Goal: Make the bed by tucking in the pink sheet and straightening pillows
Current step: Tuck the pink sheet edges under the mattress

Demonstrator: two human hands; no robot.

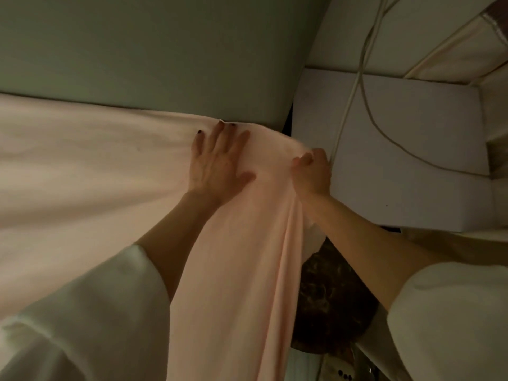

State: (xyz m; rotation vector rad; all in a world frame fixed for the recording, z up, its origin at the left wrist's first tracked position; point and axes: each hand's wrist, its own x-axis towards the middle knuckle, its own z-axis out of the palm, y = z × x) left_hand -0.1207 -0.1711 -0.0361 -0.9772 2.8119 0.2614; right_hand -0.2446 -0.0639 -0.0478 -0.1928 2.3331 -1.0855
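Note:
The pink sheet (82,171) covers the mattress from the left edge to its far right corner and hangs down the side in long folds. My left hand (217,163) lies flat on the sheet at that corner, fingers spread, fingertips against the grey-green headboard (154,48). My right hand (312,171) is curled over the corner's edge, gripping the sheet's fabric where it drops off the mattress. No pillow is in view.
A white bedside block (398,149) stands right of the corner, with pale cables (357,86) running across it. A dark patterned rug or floor patch (330,298) shows below between bed and block. White sleeves cover both of my forearms.

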